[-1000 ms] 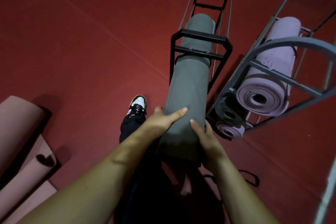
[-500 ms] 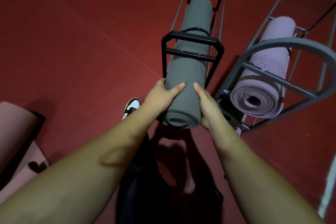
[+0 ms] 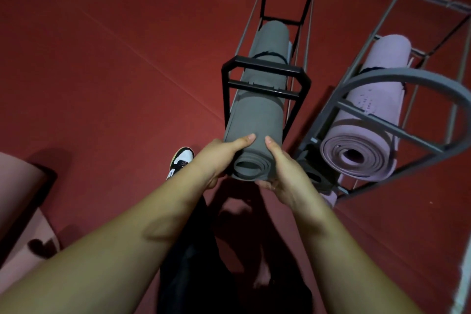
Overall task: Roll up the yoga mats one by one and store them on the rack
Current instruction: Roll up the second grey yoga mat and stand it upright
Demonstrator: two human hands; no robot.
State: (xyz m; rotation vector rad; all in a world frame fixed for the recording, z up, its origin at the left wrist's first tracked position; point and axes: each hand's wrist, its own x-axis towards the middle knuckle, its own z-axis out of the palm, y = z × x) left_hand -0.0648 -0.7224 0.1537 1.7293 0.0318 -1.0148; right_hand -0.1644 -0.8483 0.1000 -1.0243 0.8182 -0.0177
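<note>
Red matte flooring with faint seam lines fills the frame. At right stands a grey metal rack with a curved hoop, cradling a rolled lilac mat whose spiral end faces the camera. At upper centre a black rack of square bars holds a rolled grey mat, smooth and foamy, lying lengthwise through the frame's opening, its near end sticking out towards the viewer. Pale pink mats lie at the lower left edge. Near centre, the left hand and right hand clasp the grey mat's near end from either side, fingers curled round it. A black-and-white sneaker shows just left of them.
</note>
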